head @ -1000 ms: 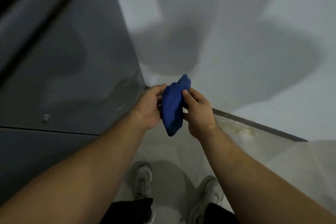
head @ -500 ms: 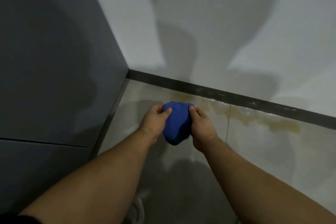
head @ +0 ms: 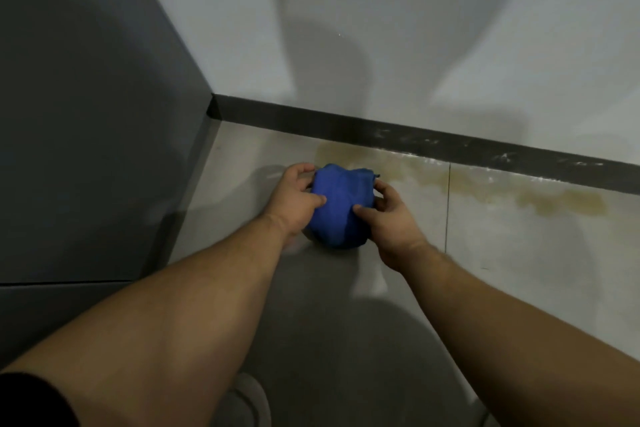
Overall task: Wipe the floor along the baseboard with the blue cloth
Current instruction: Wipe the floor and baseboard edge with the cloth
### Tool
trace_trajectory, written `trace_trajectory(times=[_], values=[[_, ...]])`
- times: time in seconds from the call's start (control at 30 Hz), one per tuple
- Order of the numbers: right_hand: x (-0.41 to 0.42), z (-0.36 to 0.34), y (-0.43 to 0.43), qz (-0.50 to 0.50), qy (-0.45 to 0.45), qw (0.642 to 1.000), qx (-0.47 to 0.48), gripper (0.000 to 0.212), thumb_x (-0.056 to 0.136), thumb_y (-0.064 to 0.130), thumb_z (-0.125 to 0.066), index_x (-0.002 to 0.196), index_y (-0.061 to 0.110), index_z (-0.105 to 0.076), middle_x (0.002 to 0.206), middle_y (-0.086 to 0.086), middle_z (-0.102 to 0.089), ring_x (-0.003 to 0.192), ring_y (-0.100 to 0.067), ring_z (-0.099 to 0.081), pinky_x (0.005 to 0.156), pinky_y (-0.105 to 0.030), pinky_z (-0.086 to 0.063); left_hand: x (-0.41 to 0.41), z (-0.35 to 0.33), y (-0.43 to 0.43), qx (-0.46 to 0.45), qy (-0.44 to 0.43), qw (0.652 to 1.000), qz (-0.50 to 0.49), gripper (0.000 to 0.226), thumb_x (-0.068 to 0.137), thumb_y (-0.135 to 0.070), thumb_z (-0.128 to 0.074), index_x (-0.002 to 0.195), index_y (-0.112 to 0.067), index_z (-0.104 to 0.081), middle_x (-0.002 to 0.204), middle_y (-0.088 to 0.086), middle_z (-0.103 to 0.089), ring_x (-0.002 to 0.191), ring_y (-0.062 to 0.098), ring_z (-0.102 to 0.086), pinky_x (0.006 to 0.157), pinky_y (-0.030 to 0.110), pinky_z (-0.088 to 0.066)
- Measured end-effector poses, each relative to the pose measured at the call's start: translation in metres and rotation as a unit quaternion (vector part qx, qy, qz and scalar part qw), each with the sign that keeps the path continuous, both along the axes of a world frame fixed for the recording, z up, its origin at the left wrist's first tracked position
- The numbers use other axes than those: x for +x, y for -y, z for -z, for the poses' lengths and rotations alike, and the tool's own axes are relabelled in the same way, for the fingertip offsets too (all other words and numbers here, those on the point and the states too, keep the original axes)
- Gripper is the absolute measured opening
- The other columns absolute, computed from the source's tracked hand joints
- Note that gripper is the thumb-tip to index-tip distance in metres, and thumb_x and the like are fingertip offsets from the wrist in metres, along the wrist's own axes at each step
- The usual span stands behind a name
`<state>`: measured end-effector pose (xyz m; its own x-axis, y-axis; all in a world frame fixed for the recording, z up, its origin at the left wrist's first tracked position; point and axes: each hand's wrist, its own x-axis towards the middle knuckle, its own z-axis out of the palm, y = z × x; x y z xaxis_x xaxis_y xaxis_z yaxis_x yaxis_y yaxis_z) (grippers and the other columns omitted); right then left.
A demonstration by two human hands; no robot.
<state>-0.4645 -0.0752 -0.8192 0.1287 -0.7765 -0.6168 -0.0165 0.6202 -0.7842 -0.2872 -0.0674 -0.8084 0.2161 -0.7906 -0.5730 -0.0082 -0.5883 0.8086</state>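
Observation:
A bunched blue cloth [head: 341,204] sits between both my hands, low over the pale tiled floor [head: 519,253]. My left hand [head: 294,199] grips its left side and my right hand [head: 391,218] grips its right side. A dark baseboard [head: 415,139] runs along the foot of the white wall, slanting down to the right, a short way beyond the cloth. A yellowish stain [head: 561,203] spreads on the floor along the baseboard, from just past the cloth out to the right. Whether the cloth touches the floor I cannot tell.
A dark grey cabinet panel [head: 86,114] stands on the left and meets the wall at the corner [head: 213,107]. A tile joint [head: 448,211] runs across the floor right of my hands. My shoe [head: 249,399] shows at the bottom.
My view has tilted and closed in on the corner. Both hands have carried the cloth lower and nearer the floor by the baseboard, with their hold spread wider around it.

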Motion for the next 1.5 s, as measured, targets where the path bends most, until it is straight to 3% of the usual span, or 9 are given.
trace_trajectory(times=[0.23, 0.33, 0.47, 0.6, 0.8, 0.97, 1.17, 1.3, 1.5], values=[[0.01, 0.022, 0.018, -0.063, -0.151, 0.985, -0.049, 0.082, 0.087, 0.004, -0.069, 0.155, 0.03, -0.031, 0.145, -0.005, -0.054, 0.126, -0.029, -0.057, 0.102, -0.048, -0.053, -0.002, 0.019, 0.019, -0.004, 0.106, 0.992, 0.066, 0.076, 0.081, 0.011, -0.067, 0.147, -0.017, -0.043, 0.136, 0.01, -0.062, 0.125, 0.029, -0.06, 0.108, 0.048, -0.051], [0.007, 0.033, 0.019, -0.144, -0.288, 0.942, -0.097, 0.072, 0.087, 0.006, -0.066, 0.15, 0.026, -0.037, 0.134, -0.004, -0.062, 0.118, -0.026, -0.063, 0.095, -0.033, -0.053, -0.001, 0.036, 0.012, -0.009, 0.162, 0.981, 0.104, 0.066, 0.079, 0.008, -0.067, 0.138, -0.017, -0.052, 0.12, 0.004, -0.064, 0.114, 0.027, -0.064, 0.1, 0.04, -0.055], [0.01, 0.044, 0.014, -0.181, -0.465, 0.833, -0.24, 0.069, 0.081, 0.015, -0.067, 0.147, 0.02, -0.043, 0.138, -0.007, -0.052, 0.123, -0.027, -0.05, 0.102, -0.042, -0.051, 0.009, 0.051, 0.013, -0.04, 0.238, 0.956, 0.164, 0.062, 0.076, -0.004, -0.077, 0.131, -0.023, -0.055, 0.123, 0.001, -0.059, 0.106, 0.022, -0.064, 0.093, 0.039, -0.057], [0.036, 0.048, 0.019, -0.25, -0.43, 0.794, -0.348, 0.057, 0.092, 0.028, -0.059, 0.146, 0.014, -0.049, 0.154, -0.012, -0.043, 0.141, -0.031, -0.039, 0.118, -0.048, -0.036, 0.017, 0.06, 0.014, -0.03, 0.188, 0.974, 0.12, 0.051, 0.083, -0.012, -0.079, 0.129, -0.018, -0.059, 0.112, 0.0, -0.065, 0.095, 0.017, -0.066, 0.093, 0.041, -0.058], [0.044, 0.079, 0.025, -0.391, -0.491, 0.731, -0.267, 0.068, 0.099, 0.049, -0.031, 0.161, 0.032, -0.009, 0.171, 0.002, 0.001, 0.156, -0.023, 0.009, 0.125, -0.049, 0.008, 0.055, 0.071, 0.006, -0.123, 0.455, 0.878, 0.084, 0.034, 0.086, -0.012, -0.061, 0.119, -0.007, -0.069, 0.126, 0.015, -0.065, 0.121, 0.037, -0.053, 0.098, 0.052, -0.05], [0.041, 0.087, 0.024, -0.4, -0.522, 0.696, -0.288, 0.066, 0.099, 0.042, -0.033, 0.16, 0.03, -0.012, 0.171, 0.001, -0.007, 0.157, -0.026, 0.004, 0.125, -0.051, 0.007, 0.059, 0.082, 0.007, -0.07, 0.463, 0.864, 0.185, 0.048, 0.092, -0.017, -0.058, 0.14, -0.016, -0.056, 0.16, 0.011, -0.037, 0.149, 0.033, -0.027, 0.122, 0.05, -0.032], [0.048, 0.091, 0.02, -0.438, -0.507, 0.667, -0.325, 0.07, 0.096, 0.059, -0.026, 0.16, 0.032, -0.016, 0.17, -0.001, -0.012, 0.156, -0.028, -0.005, 0.124, -0.052, 0.0, 0.065, 0.097, 0.009, -0.055, 0.437, 0.865, 0.238, 0.059, 0.1, -0.02, -0.051, 0.156, -0.026, -0.033, 0.174, 0.001, -0.005, 0.16, 0.028, 0.003, 0.129, 0.052, 0.0], [0.061, 0.098, 0.05, -0.442, -0.501, 0.663, -0.339, 0.073, 0.097, 0.073, -0.009, 0.16, 0.036, -0.01, 0.17, 0.004, -0.007, 0.157, -0.023, 0.0, 0.125, -0.052, 0.004, 0.067, 0.098, 0.009, -0.063, 0.423, 0.874, 0.232, 0.06, 0.1, -0.019, -0.051, 0.156, -0.03, -0.031, 0.174, -0.002, -0.003, 0.16, 0.023, 0.008, 0.13, 0.051, 0.002], [0.037, 0.1, 0.054, -0.382, -0.567, 0.656, -0.321, 0.07, 0.098, 0.06, -0.026, 0.16, 0.028, -0.018, 0.169, -0.005, -0.016, 0.156, -0.033, -0.006, 0.125, -0.055, -0.005, 0.068, 0.101, 0.01, -0.061, 0.409, 0.878, 0.24, 0.068, 0.096, -0.046, -0.052, 0.156, -0.027, -0.028, 0.173, -0.002, -0.001, 0.16, 0.024, 0.01, 0.128, 0.055, 0.004]])
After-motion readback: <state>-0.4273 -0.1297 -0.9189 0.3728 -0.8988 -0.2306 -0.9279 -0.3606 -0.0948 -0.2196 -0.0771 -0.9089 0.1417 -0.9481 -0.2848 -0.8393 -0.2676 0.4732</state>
